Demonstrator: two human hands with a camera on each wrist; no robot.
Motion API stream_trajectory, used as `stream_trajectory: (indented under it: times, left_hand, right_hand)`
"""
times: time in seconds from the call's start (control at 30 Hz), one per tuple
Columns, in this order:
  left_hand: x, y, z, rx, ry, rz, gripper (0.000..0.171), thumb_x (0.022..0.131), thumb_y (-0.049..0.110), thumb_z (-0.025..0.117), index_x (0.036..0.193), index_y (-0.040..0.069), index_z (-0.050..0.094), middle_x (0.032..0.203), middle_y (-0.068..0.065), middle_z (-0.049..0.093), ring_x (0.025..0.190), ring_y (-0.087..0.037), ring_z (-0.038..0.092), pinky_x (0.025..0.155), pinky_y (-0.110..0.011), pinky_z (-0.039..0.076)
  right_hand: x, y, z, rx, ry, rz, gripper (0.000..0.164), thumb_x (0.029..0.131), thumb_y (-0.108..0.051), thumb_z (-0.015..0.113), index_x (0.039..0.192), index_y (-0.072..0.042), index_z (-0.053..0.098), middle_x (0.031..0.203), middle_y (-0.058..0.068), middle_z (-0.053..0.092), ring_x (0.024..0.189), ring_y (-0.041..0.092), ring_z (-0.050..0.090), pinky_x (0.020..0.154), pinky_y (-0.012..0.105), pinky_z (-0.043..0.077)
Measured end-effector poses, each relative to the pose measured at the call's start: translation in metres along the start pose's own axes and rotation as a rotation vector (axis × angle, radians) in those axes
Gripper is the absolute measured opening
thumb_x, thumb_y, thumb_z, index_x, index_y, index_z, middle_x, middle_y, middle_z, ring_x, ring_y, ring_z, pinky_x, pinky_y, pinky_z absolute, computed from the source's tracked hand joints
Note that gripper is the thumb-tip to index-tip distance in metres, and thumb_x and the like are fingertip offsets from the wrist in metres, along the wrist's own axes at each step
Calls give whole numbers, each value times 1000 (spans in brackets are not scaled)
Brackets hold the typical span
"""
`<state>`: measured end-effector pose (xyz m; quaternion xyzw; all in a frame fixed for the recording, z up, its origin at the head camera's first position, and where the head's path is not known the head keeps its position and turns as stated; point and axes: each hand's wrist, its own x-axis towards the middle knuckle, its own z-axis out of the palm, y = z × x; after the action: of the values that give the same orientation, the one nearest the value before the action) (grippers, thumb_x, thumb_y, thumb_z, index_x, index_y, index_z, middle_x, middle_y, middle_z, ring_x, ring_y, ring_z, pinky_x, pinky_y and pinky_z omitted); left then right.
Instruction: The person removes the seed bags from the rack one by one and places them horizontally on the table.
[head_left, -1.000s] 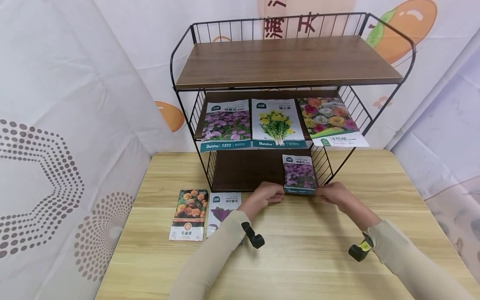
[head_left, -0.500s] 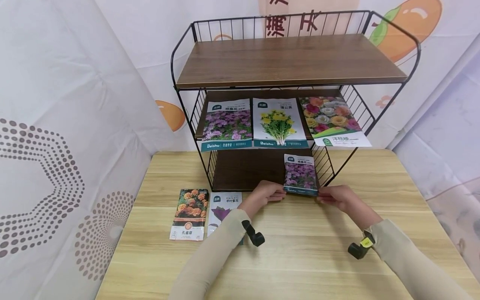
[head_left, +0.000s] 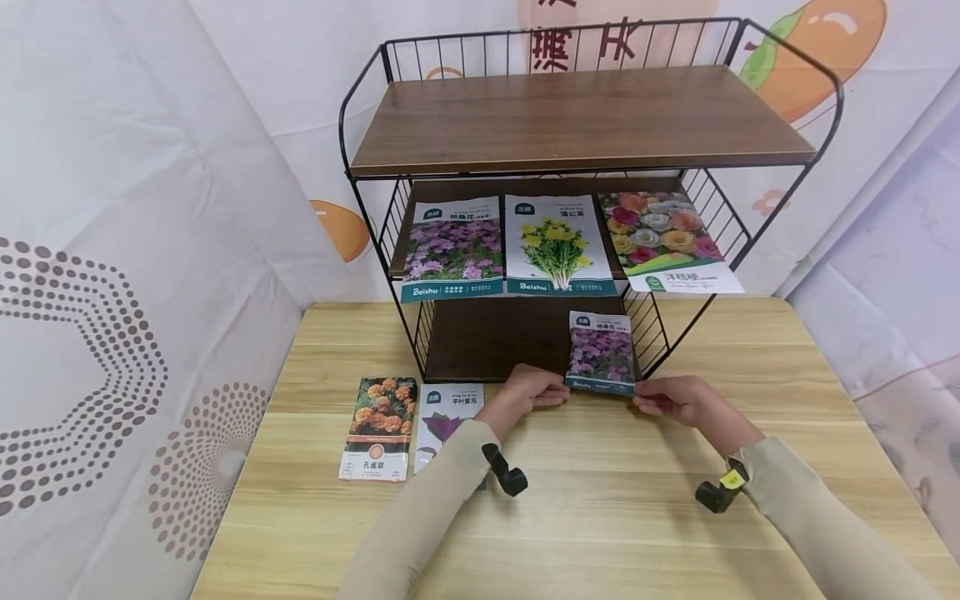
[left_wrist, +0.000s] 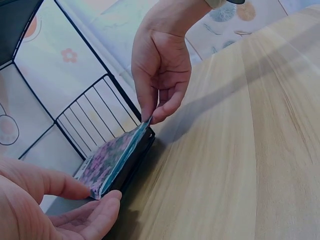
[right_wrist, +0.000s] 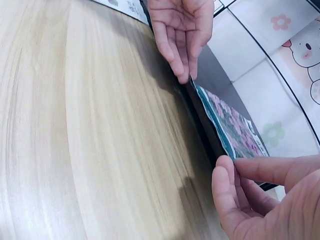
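Observation:
A seed packet with purple flowers [head_left: 600, 348] lies at the right end of the rack's bottom shelf, its front edge at the shelf's front. At its left front corner, the left hand [head_left: 531, 388] pinches the packet between thumb and fingers. The right hand [head_left: 678, 399] pinches the right front corner. In the left wrist view the packet [left_wrist: 112, 157] spans the gap between both hands, its teal edge raised a little off the dark shelf. The right wrist view shows the same packet [right_wrist: 237, 125] with the right thumb and fingers [right_wrist: 227, 192] on its corner.
A dark wood shelf rack [head_left: 577, 121] with black wire sides stands on the light wooden table [head_left: 600, 500]. Three larger flower packets, including a yellow-flower one [head_left: 557, 250], overhang the middle shelf. An orange-flower packet [head_left: 378, 429] and a partly hidden purple-leaf packet [head_left: 442, 421] lie front left.
The right hand and the packet's right front corner have come slightly nearer the person, so the packet sits a little more turned. The left hand stays nearly in place.

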<state>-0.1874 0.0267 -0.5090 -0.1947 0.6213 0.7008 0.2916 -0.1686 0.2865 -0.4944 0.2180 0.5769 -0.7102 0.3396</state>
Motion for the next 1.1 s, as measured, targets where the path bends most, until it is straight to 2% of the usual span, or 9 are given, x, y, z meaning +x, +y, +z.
stream_trajectory:
  times: [0.13, 0.5, 0.8, 1.0, 1.1]
  left_hand:
    - [1, -3, 0, -16, 9, -3, 16, 81, -6, 64, 96, -8, 67, 88, -22, 71, 82, -28, 71, 74, -33, 61]
    - [5, -7, 7, -51, 20, 12, 17, 81, -7, 65, 99, -8, 67, 93, -23, 70, 86, -31, 70, 75, -35, 61]
    - [4, -9, 10, -57, 34, 32, 16, 81, -7, 67, 97, -7, 69, 92, -21, 71, 82, -28, 71, 73, -34, 61]
    - [5, -10, 8, -73, 23, 42, 21, 79, -11, 66, 99, -6, 69, 93, -22, 70, 85, -29, 71, 75, -35, 61]
    - [7, -10, 8, -79, 26, 45, 23, 77, -13, 67, 99, -5, 70, 91, -20, 71, 84, -29, 71, 74, -34, 61]
  right_hand:
    - [1, 2, -2, -6, -10, 27, 24, 94, 3, 50, 80, -6, 67, 75, 8, 70, 71, 13, 69, 77, 23, 60]
    - [6, 3, -2, 39, -3, 47, 23, 94, 3, 50, 80, -5, 68, 77, 12, 70, 76, 18, 71, 86, 27, 57]
    - [9, 2, -2, 47, 9, 30, 24, 93, 5, 49, 80, -6, 66, 76, 11, 70, 74, 18, 71, 82, 26, 58]
    - [10, 3, -2, 28, 13, 25, 22, 93, 5, 50, 84, -8, 65, 77, 9, 70, 74, 17, 71, 80, 26, 59]
    - [10, 4, -2, 16, 12, 20, 13, 92, 5, 52, 94, -4, 61, 78, 9, 70, 74, 17, 71, 80, 26, 59]
